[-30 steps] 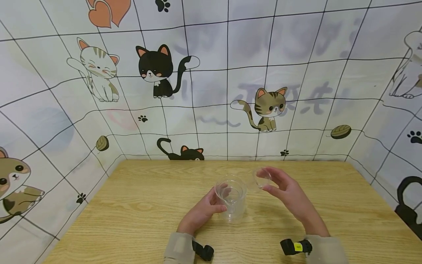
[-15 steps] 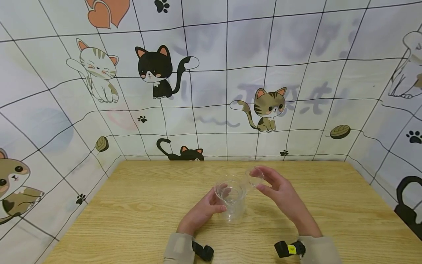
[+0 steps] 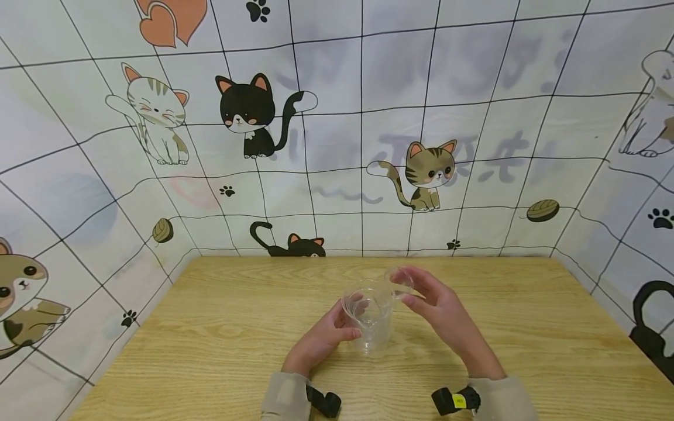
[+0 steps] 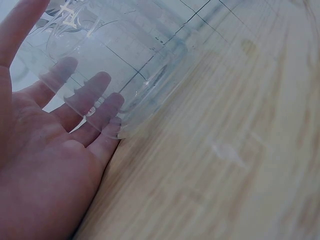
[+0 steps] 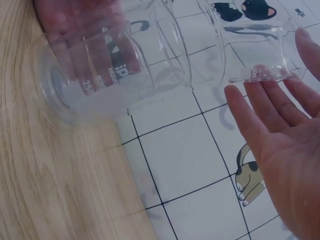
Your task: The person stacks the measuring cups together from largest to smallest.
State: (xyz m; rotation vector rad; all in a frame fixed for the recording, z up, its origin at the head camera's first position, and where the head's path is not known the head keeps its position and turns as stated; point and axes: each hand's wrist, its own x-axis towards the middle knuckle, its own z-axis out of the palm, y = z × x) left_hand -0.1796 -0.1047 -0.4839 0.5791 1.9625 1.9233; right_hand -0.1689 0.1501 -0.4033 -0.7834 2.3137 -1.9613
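Observation:
A large clear beaker stands upright on the table, and further rims show nested inside its mouth. My left hand grips its left side, thumb in front and fingers round the back. In the left wrist view those fingers show through the clear wall. The right wrist view shows a "250" marking low on it. My right hand holds a small beaker marked 50 between thumb and fingers. This small beaker is raised beside the large one's right rim and overlaps it in the head view.
The light wooden table extends to both sides of the hands. Behind and beside it hangs a white gridded cloth printed with cartoon cats. Black camera straps sit on both wrists over pale sleeves.
My right hand has moved left with the small beaker, from apart from the large beaker to right at its rim. The left hand and large beaker have stayed in place.

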